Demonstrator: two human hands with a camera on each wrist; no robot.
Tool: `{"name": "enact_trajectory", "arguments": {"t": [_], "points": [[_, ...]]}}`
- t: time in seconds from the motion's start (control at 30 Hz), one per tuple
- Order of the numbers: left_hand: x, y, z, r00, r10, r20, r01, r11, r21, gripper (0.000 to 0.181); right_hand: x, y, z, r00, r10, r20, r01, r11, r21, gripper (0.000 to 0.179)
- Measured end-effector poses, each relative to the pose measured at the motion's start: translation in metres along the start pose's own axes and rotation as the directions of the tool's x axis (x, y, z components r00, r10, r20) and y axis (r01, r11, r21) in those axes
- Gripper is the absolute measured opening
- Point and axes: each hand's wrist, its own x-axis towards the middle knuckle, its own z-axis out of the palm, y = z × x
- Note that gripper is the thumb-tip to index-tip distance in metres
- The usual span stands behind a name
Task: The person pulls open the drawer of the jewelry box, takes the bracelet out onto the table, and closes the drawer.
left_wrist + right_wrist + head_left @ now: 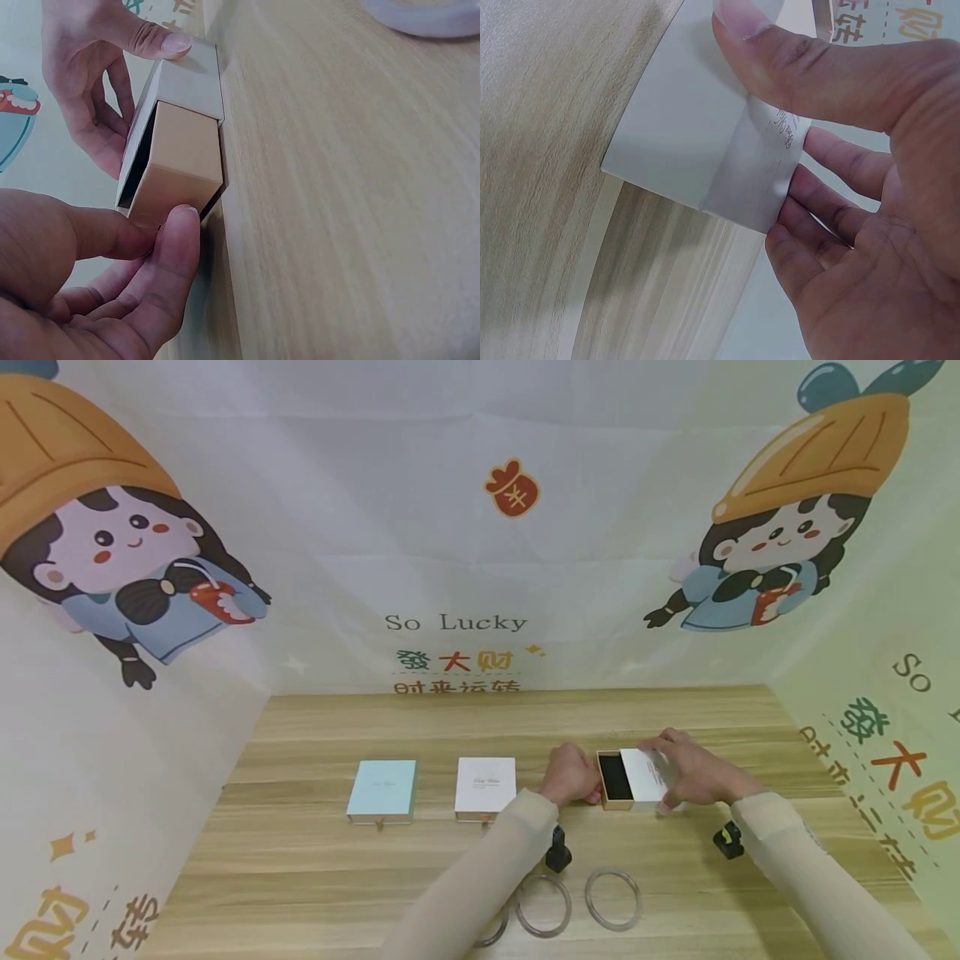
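A white drawer-style gift box stands at the right of the table, its tan drawer (617, 777) with a black inside pulled partway out of the white sleeve (642, 781). My left hand (572, 774) is at the drawer's left end. In the left wrist view its thumb and finger pinch at the tan drawer front (184, 146); the spot they pinch is hidden by the fingertips. My right hand (693, 768) grips the sleeve from the right, thumb on the near side and fingers along the far edge. Faint lettering shows on the sleeve (682, 112) in the right wrist view.
Left of the hands sit a closed white box (486, 785) and a closed light-blue box (382, 789), each with a small pull tab. Nearer me lie a right bangle (588, 897), a middle bangle (567, 906) and another partly behind my left sleeve. Printed cloth walls surround the table.
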Motion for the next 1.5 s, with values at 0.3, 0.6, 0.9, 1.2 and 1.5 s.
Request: {"name": "enact_trajectory", "arguments": {"t": [0.3,0.6,0.9,1.2,1.5], "points": [[0.002,0.003,0.01,1.0,-0.025,0.0,0.025,1.0,0.0,0.027,0.001,0.001,0.001,1.0,0.005,-0.003,-0.005,1.0,-0.006,0.095],[-0.001,0.01,0.019,1.0,-0.029,0.002,0.029,1.0,-0.013,0.027,0.001,0.002,0.001,1.0,-0.014,-0.006,0.014,1.0,0.005,0.094],[0.001,0.014,0.029,1.0,-0.026,0.012,0.027,1.0,-0.014,0.023,0.001,0.004,0.001,0.999,-0.034,-0.014,0.034,0.999,0.006,0.093],[0.003,0.015,0.032,1.0,-0.02,0.009,0.021,1.0,-0.003,0.027,0.0,-0.002,-0.002,0.999,-0.033,-0.015,0.034,0.999,0.004,0.092],[-0.003,0.014,0.023,0.998,0.003,0.069,-0.005,0.999,0.037,0.027,0.004,-0.003,-0.004,0.999,-0.017,0.042,0.018,0.999,-0.046,0.095]]}}
